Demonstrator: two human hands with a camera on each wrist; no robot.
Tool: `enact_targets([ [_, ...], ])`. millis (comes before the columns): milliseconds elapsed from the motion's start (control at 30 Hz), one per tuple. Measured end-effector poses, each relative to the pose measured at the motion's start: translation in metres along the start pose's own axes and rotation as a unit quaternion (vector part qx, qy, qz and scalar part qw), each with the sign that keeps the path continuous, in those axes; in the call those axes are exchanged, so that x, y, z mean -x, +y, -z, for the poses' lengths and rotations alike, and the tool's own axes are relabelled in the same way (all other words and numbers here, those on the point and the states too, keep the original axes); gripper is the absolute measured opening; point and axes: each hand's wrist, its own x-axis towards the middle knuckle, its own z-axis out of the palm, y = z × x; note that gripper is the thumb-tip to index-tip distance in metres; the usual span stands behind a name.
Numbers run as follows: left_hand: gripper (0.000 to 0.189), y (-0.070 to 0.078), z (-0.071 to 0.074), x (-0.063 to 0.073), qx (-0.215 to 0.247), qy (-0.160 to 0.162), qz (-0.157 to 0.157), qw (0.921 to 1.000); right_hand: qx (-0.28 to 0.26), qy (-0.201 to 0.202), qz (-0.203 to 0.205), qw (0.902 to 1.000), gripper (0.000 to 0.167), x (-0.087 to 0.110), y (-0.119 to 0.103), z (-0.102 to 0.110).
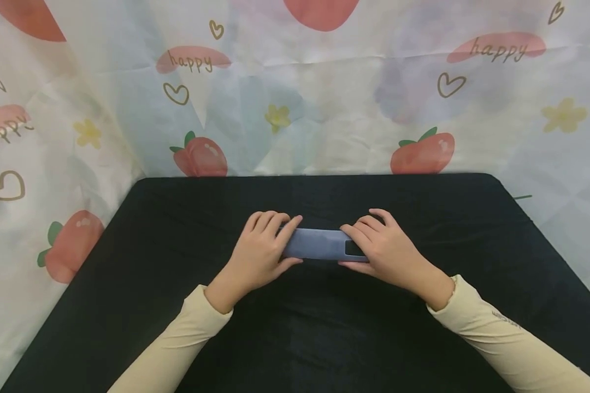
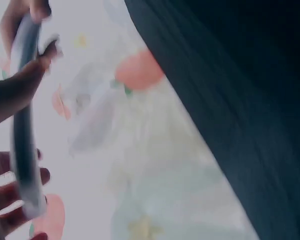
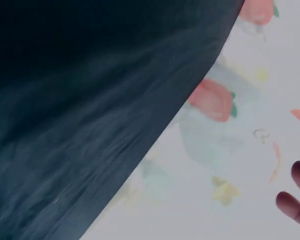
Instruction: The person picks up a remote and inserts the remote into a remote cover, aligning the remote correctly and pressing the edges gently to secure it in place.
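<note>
Both hands hold a slim blue-grey phone case (image 1: pixel 319 244) lengthwise above the black cloth, near the middle of the head view. At its left end my left hand (image 1: pixel 258 251) grips it, thumb along the near edge and fingers over the far edge. My right hand (image 1: pixel 390 251) pinches the other end between thumb and fingers, beside a dark rectangular cutout; one finger is raised off it. The left wrist view shows the case (image 2: pixel 24 145) edge-on, slightly bowed and blurred. Only some fingertips (image 3: pixel 292 207) show at the border of the right wrist view.
A black cloth (image 1: pixel 319 327) covers the table, with its far edge beyond the hands. Behind and to the left hangs a pale curtain (image 1: pixel 334 120) printed with fruit, hearts, flowers and the word "happy". Cream sleeves (image 1: pixel 177 338) cover both forearms.
</note>
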Motion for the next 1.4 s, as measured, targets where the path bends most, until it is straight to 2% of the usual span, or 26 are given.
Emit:
enact_targets([
  [67, 0.066, -0.008, 0.000, 0.001, -0.020, -0.006, 0.013, 0.9997, -0.007, 0.016, -0.003, 0.9998, 0.052, 0.003, 0.004, 0.001],
  [133, 0.055, -0.012, -0.001, 0.000, -0.034, -0.013, 0.013, 0.9993, -0.021, 0.026, -0.002, 0.9995, 0.052, 0.004, 0.005, 0.001],
  [300, 0.037, -0.010, -0.003, -0.006, -0.037, -0.009, -0.004, 0.9993, -0.057, 0.037, -0.001, 0.9977, 0.051, 0.001, 0.003, 0.000],
  [567, 0.033, 0.003, -0.005, -0.017, -0.050, -0.007, -0.015, 0.9986, -0.105, 0.051, 0.004, 0.9932, 0.047, -0.003, 0.000, -0.004],
  [900, 0.035, 0.016, -0.011, -0.018, -0.046, -0.032, -0.027, 0.9981, -0.100, 0.031, -0.010, 0.9944, 0.060, -0.006, -0.008, -0.010],
  [1033, 0.037, 0.013, -0.008, -0.019, -0.043, -0.031, -0.007, 0.9985, -0.106, 0.014, -0.038, 0.9936, 0.068, -0.013, -0.007, -0.008],
  [1133, 0.036, 0.007, -0.005, -0.018, -0.037, -0.021, 0.017, 0.9990, -0.133, 0.007, -0.071, 0.9885, 0.068, -0.016, -0.001, -0.001],
  [1233, 0.035, 0.001, -0.003, -0.015, -0.031, -0.009, 0.034, 0.9989, -0.167, 0.023, -0.098, 0.9808, 0.063, -0.016, 0.006, 0.005],
  [1400, 0.032, -0.002, -0.002, -0.012, -0.032, 0.015, 0.051, 0.9981, -0.183, 0.063, -0.104, 0.9756, 0.052, -0.014, 0.009, 0.010],
])
